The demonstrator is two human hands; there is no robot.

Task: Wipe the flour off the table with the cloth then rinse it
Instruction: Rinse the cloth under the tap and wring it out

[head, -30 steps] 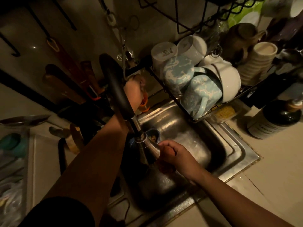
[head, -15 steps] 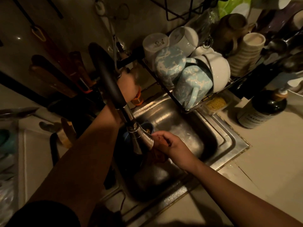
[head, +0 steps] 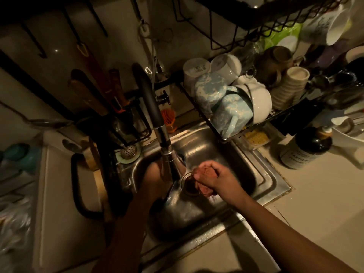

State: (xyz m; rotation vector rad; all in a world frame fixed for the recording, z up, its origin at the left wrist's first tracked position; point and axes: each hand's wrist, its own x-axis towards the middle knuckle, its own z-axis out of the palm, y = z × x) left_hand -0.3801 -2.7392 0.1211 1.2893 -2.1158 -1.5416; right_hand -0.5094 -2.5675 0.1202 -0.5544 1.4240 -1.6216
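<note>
Pale surface (head: 325, 203) with a steel sink (head: 275, 186) set into it. A dark labelled bottle (head: 307, 148) stood to the sink's right. A wire dish rack (head: 246, 130) loaded with mugs stood along the far right rim, over a clear container of yellow contents (head: 256, 137). A perforated strainer (head: 129, 151) rested on the sink's left ledge.

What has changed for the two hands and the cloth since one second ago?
The left hand let go of the tap valve and came down into the sink, beside the spout. The right hand moved a little away from the spout tip, over the drain. Unchanged: its fingers still grip the bunched cloth.
</note>
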